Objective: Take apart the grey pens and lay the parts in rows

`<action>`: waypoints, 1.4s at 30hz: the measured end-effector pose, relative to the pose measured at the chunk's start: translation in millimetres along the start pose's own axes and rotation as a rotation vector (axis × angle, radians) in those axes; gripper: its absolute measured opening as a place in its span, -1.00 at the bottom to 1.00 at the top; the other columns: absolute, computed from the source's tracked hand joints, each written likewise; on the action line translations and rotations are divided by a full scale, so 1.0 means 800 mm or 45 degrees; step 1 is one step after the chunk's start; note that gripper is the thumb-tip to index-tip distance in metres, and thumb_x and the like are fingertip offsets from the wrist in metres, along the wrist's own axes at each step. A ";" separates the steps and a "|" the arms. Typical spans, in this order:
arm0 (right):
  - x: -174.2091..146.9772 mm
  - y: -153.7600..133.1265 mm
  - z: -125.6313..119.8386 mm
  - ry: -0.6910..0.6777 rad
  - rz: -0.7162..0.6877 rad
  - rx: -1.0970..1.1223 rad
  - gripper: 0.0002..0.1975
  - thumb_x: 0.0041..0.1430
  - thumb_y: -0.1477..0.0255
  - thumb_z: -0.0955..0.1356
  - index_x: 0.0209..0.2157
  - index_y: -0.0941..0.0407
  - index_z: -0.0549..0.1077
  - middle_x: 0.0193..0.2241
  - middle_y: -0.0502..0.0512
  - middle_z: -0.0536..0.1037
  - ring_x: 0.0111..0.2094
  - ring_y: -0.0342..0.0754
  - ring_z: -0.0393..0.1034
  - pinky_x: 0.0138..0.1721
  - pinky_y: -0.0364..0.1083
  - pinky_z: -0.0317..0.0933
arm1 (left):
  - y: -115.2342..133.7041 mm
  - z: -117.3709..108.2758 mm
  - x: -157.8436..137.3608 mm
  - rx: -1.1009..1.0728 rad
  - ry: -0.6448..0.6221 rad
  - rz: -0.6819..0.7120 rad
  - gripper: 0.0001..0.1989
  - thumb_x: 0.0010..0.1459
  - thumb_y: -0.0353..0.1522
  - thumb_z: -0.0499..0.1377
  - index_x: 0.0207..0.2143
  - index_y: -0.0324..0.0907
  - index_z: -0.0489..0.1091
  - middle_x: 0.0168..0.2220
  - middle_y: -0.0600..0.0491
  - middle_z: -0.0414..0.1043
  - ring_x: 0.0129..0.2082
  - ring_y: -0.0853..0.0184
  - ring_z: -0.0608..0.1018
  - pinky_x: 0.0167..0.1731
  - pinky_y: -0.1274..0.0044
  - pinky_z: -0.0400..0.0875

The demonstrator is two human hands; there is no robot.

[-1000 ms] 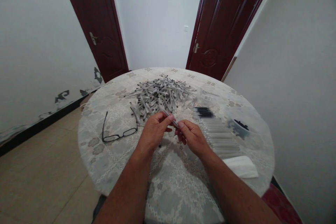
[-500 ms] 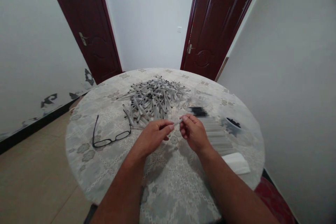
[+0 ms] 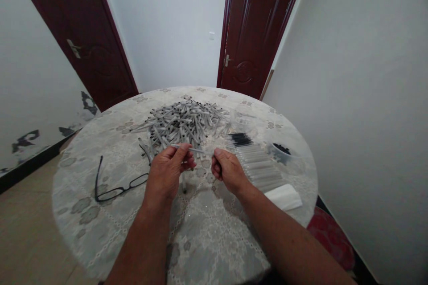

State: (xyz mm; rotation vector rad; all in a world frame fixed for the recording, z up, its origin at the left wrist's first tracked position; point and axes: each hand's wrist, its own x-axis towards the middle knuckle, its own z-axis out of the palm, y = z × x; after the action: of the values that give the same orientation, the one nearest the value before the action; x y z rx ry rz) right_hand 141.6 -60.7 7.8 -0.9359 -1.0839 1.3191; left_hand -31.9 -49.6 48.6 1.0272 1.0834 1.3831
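While your left fingers (image 3: 181, 152) grip a slim tube (image 3: 198, 150), likely mid-assembly, align your curled right fingers (image 3: 219, 153), contents unclear, with it.

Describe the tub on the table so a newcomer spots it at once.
Start at the round table with the patterned cloth and look to its right side in the picture. Just right of the long row of slim, pale tubes sits a small tub. Unlike those tubes, laid side by side, it holds a pile of small black pieces.
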 end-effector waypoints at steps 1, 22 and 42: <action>-0.001 0.000 0.001 -0.005 -0.030 -0.035 -0.49 0.27 -0.06 0.32 -0.45 0.10 0.37 -0.67 -0.14 0.25 -0.68 -0.21 0.15 -0.67 -0.21 -0.08 | -0.001 0.000 0.000 0.009 0.017 0.013 -0.57 0.07 -0.05 0.38 -0.24 -0.24 0.58 -0.39 0.02 0.53 -0.42 0.31 0.58 -0.35 0.42 0.61; -0.008 -0.006 0.001 0.065 -0.155 -0.151 -0.61 0.18 0.12 0.44 -0.07 0.05 0.42 -0.41 -0.07 0.46 -0.57 -0.21 0.26 -0.62 -0.23 0.05 | -0.002 -0.001 0.000 -0.032 0.098 0.080 -0.59 0.12 -0.05 0.34 -0.28 -0.25 0.55 -0.43 0.04 0.50 -0.46 0.34 0.56 -0.39 0.45 0.59; -0.007 -0.010 0.000 0.082 -0.095 -0.191 -0.66 0.18 0.14 0.45 -0.15 0.08 0.46 -0.40 -0.06 0.50 -0.60 -0.24 0.26 -0.62 -0.24 0.06 | -0.005 0.000 0.001 -0.062 0.088 0.062 -0.55 0.06 -0.02 0.37 -0.28 -0.25 0.54 -0.43 0.05 0.51 -0.46 0.34 0.56 -0.39 0.45 0.59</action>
State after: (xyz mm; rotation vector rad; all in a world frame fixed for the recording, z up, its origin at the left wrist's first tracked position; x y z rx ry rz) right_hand 143.8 -67.0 15.1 -1.0316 -1.1693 1.1513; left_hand -31.3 -48.4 44.8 0.9826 1.0758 1.4865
